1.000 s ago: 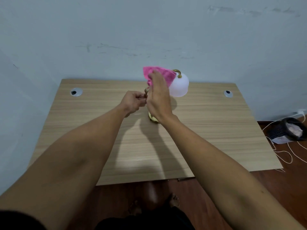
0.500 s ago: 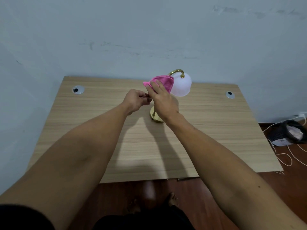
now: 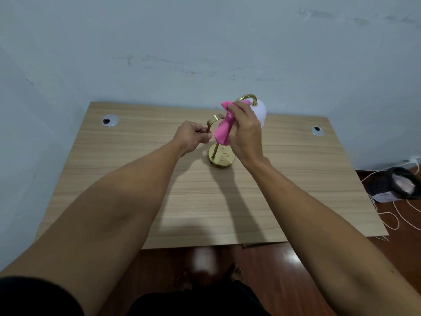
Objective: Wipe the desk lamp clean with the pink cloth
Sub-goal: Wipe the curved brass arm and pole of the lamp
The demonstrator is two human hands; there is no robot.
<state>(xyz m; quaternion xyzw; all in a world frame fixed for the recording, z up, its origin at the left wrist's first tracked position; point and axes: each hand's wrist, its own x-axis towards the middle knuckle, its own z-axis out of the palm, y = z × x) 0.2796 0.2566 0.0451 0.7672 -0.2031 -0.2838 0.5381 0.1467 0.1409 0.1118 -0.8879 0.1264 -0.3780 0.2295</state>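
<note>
Pink cloth (image 3: 224, 126) has slid down from the shade (image 3: 259, 111) and now hangs bunched along the lamp (image 3: 221, 157) stem, gripped tight in your right hand (image 3: 245, 133); your left hand (image 3: 192, 137) still pinches the brass loop, so stem and base on the bench (image 3: 182, 201) likely remain.

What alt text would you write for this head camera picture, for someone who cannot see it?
A person's right hand rubs a pink cloth along the stem of a brass desk lamp while the left hand grips its curved handle. The lamp, with a white shade, stands on a wooden desk against a pale wall.
</note>
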